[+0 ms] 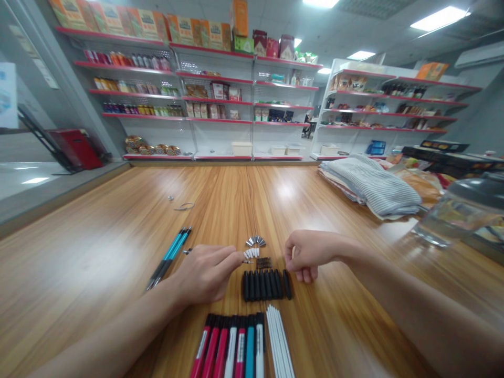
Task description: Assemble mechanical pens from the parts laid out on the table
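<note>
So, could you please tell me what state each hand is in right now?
Left hand: closed in a pinch, any held item unclear.
Right hand: curled closed, nothing visibly held.

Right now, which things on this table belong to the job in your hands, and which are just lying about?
Job: left hand, at the white pen parts; right hand, beside the black pen barrels; small springs; metal tips; teal pens; red and teal barrels; white tubes.
Lying about: folded striped cloth; glass jar; wire loop.

Pen barrels (264,286) (in rows) on tabletop (98,252)
</note>
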### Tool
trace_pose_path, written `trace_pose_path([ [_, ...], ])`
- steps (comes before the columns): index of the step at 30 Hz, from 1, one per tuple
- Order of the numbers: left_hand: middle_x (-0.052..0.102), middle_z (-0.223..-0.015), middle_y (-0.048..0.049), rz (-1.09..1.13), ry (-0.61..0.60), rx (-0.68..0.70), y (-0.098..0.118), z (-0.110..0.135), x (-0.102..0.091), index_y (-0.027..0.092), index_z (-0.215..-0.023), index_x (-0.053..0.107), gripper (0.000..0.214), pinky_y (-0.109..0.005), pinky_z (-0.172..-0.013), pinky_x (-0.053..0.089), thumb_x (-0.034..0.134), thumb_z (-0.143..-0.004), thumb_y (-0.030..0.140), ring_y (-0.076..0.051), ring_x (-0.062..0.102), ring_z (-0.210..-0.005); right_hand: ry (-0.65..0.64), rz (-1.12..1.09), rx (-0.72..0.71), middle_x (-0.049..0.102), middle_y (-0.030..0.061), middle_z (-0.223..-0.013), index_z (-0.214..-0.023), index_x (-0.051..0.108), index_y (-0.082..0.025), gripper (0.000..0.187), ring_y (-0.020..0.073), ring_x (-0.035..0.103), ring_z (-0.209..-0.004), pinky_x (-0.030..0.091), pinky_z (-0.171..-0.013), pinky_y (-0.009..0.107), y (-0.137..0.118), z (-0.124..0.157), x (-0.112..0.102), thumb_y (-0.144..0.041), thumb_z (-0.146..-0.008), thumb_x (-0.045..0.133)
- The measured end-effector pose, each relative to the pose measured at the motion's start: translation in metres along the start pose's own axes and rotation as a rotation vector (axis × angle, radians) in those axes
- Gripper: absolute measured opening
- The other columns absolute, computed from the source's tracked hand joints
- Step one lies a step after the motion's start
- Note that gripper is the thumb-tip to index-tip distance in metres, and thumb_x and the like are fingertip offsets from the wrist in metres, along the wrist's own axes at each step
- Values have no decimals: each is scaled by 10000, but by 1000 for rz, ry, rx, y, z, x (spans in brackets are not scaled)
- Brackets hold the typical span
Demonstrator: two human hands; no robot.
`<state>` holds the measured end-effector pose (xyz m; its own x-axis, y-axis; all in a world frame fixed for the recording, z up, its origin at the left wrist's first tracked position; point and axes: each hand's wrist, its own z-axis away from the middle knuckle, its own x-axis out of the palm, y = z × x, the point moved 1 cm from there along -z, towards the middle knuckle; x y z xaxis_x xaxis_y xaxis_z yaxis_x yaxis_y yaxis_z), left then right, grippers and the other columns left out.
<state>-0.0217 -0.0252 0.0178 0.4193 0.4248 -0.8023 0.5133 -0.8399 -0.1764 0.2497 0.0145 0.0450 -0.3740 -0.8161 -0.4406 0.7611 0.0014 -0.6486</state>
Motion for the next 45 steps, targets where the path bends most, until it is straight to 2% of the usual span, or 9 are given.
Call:
trace_pose_path([
  [5, 539, -671, 11, 1, -21, 13, 1, 0, 0, 185, -968, 518, 191, -304, -489, 247, 440, -836, 71, -144, 444, -559, -317, -28, 12, 693, 39, -672, -758, 629, -109, 241, 129, 665, -563, 540, -500, 203, 10, -6, -3, -346, -741, 668],
  [9, 541, -671, 10, 6, -33, 14, 1, 1, 1, 184, -969, 516, 188, -304, -489, 240, 435, -840, 74, -145, 444, -562, -398, -72, -3, 694, 40, -670, -783, 641, -104, 377, 126, 665, -555, 521, -469, 181, 11, -12, -3, -476, -737, 684],
  [14, 549, -677, 9, 7, -50, 5, -1, 1, 1, 185, -965, 521, 183, -297, -490, 252, 435, -843, 79, -145, 459, -574, -404, -103, 26, 692, 43, -637, -772, 643, -97, 460, 131, 658, -510, 498, -408, 172, 11, -17, -3, -556, -738, 654],
  [24, 542, -667, 11, 8, -38, 8, 0, 1, 0, 183, -953, 530, 183, -296, -481, 267, 432, -839, 77, -141, 458, -565, -373, -146, 1, 689, 45, -606, -746, 652, -86, 324, 136, 653, -471, 473, -354, 161, 8, -20, 1, -409, -751, 642],
  [33, 534, -658, 11, -1, -22, 13, 0, 1, 0, 183, -953, 523, 193, -295, -487, 263, 419, -834, 71, -131, 453, -558, -340, -158, 5, 677, 30, -577, -753, 655, -86, 310, 119, 643, -461, 457, -352, 142, 5, -17, 0, -395, -732, 646],
  [45, 540, -662, 12, -1, -33, 4, -1, 2, 2, 185, -960, 511, 180, -296, -494, 244, 433, -842, 74, -137, 445, -556, -369, -165, -45, 684, 22, -599, -819, 677, -86, 283, 117, 651, -474, 459, -361, 141, 11, -18, -2, -354, -732, 643],
])
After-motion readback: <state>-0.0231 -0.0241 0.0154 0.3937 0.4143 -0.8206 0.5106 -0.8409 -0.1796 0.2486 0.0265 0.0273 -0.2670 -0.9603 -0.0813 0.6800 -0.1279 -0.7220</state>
